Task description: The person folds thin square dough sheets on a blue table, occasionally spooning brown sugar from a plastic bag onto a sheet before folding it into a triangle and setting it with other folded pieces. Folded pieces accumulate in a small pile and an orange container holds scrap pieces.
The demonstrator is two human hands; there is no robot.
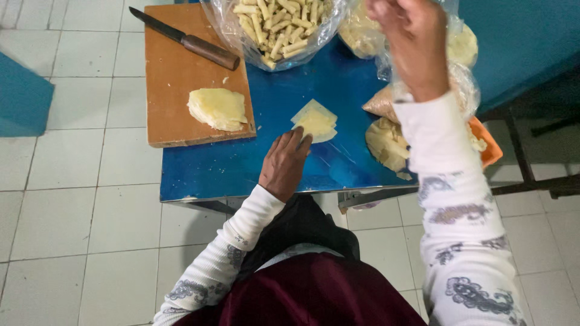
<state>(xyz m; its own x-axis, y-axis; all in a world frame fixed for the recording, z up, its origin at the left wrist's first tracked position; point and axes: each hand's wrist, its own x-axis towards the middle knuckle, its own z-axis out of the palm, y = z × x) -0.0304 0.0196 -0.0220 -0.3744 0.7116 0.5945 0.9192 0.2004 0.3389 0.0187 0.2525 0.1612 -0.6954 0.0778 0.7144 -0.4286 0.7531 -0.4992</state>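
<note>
Wrapping step in hand: left hand (284,164) laid flat, fingers together, touching the pale dough squares (315,121) on the blue surface (241,163). Right hand (414,42) raised at the plastic bags (462,72), grip unclear. Next, one square likely needs separating.

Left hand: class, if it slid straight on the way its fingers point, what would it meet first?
The left hand would meet the small stack of pale dough sheets on the blue table; its fingertips look already at the stack's edge.
</note>
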